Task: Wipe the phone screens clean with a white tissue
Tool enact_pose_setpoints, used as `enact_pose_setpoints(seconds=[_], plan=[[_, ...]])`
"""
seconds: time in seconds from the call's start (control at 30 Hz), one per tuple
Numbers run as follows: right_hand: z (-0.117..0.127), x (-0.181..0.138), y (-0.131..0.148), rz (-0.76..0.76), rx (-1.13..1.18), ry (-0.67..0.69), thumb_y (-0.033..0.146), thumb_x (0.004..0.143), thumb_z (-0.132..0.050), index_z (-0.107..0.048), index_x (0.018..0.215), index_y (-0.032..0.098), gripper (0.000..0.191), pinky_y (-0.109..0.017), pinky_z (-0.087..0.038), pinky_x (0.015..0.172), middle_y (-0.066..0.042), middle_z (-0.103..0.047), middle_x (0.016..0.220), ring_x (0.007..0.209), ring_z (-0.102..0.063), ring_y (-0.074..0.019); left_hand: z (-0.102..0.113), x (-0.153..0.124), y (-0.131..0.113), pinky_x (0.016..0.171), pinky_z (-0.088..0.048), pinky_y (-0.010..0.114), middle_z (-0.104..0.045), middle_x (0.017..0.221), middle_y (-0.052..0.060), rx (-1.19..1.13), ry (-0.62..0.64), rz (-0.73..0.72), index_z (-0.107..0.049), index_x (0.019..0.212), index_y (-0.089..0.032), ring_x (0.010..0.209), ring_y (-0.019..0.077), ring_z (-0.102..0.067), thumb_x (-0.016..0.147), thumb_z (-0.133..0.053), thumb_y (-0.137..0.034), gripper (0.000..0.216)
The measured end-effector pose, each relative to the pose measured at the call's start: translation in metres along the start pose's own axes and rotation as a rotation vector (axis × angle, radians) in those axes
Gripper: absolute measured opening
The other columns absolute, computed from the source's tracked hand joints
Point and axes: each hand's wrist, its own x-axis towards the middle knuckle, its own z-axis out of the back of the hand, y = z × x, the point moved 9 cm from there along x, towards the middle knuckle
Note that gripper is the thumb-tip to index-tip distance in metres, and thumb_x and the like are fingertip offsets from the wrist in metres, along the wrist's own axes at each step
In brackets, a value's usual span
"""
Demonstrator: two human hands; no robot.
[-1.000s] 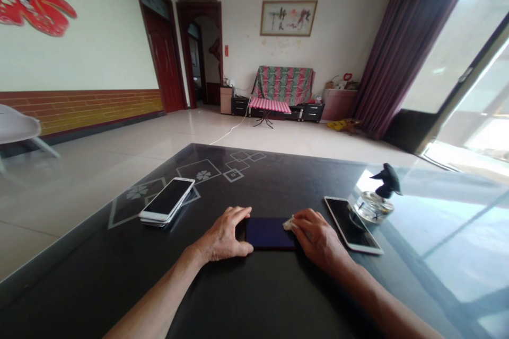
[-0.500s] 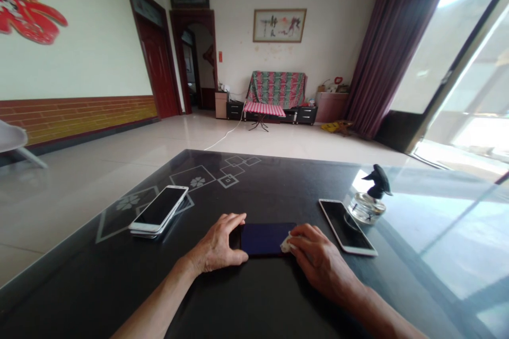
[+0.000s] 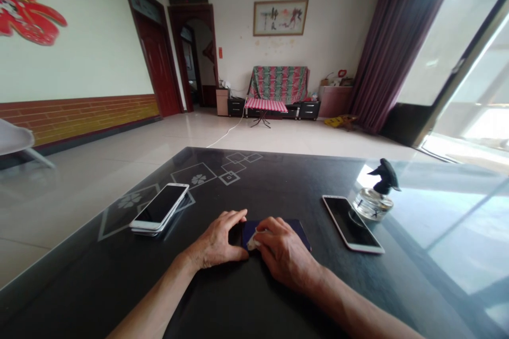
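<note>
Dark-blue phone (image 3: 301,232) on the worktop (image 3: 222,307), wiping, I judge, partway: my left hand (image 3: 215,242), fingers spread, grips its left end; my right hand (image 3: 284,254), fingers pinched together, holds white tissue (image 3: 252,244) against its face.

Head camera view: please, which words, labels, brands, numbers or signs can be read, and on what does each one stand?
No text can be read with certainty.
Pale framed picture: dark characters, too blurred to read.
Small red strip: too small to read.
Red wall ornament: cut off by the image edge, unreadable.
Spray bottle: dark X-like marks, no readable word.
Top left phone, right phone, dark blue flat item: no readable lettering.
</note>
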Motion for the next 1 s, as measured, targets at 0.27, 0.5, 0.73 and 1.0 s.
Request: enact_pose_setpoints(seconds=[0.27, 0.5, 0.73, 1.0], plan=[[-0.008, 0.006, 0.004, 0.047, 0.012, 0.031, 0.015, 0.087, -0.052, -0.067, 0.091, 0.021, 0.017, -0.033, -0.042, 0.087, -0.005, -0.059, 0.104, 0.091, -0.053, -0.0173, -0.002, -0.002, 0.0, 0.106, -0.036, 0.044, -0.054, 0.125, 0.007, 0.009, 0.053, -0.02, -0.038, 0.141, -0.023, 0.117, 0.0271, -0.047, 0.059, -0.076, -0.024, 0.09], [0.024, -0.03, -0.035, -0.015, -0.011, 0.056, 0.019, 0.091, -0.047, -0.066, 0.099, 0.026, 0.022, -0.032, -0.044, 0.087, -0.005, -0.058, 0.107, 0.094, -0.054, -0.0169, -0.002, -0.003, 0.0, 0.107, -0.034, 0.043, -0.053, 0.126, 0.008, 0.007, 0.068, -0.049, -0.035, 0.142, -0.022, 0.118, 0.0261, -0.047, 0.064, -0.074, -0.026, 0.088], [0.045, -0.05, -0.064, -0.088, -0.078, 0.027, 0.022, 0.093, -0.046, -0.066, 0.101, 0.026, 0.022, -0.032, -0.045, 0.086, -0.005, -0.058, 0.107, 0.094, -0.056, -0.0174, -0.002, -0.002, -0.001, 0.106, -0.036, 0.041, -0.054, 0.125, 0.007, -0.001, 0.066, -0.067, -0.037, 0.141, -0.021, 0.116, 0.0252, -0.048, 0.061, -0.073, -0.023, 0.088], [0.014, -0.006, -0.036, -0.008, -0.061, 0.016, 0.016, 0.089, -0.048, -0.067, 0.096, 0.024, 0.021, -0.033, -0.042, 0.086, -0.005, -0.059, 0.103, 0.09, -0.054, -0.0167, -0.001, -0.003, 0.0, 0.107, -0.035, 0.042, -0.054, 0.126, 0.006, -0.005, 0.059, -0.031, -0.036, 0.142, -0.023, 0.117, 0.025, -0.047, 0.062, -0.073, -0.021, 0.088]])
